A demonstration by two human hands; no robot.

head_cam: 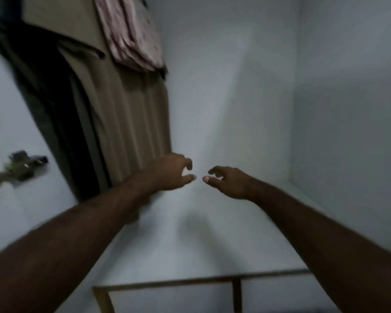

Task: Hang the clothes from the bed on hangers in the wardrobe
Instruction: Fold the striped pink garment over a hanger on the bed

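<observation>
Reaching out close together, the left hand [169,171] and the right hand [229,180] hold nothing, fingers [189,178] a little bent, near the brown cloth [122,114] and pink cloth [131,32] hanging up on the left, which look soft and light, maybe best held near the top.

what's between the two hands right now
Nothing. In the head view, the small gap between the left hand and the right hand shows only the bare pale wall behind them, and both hands hold nothing.
</observation>
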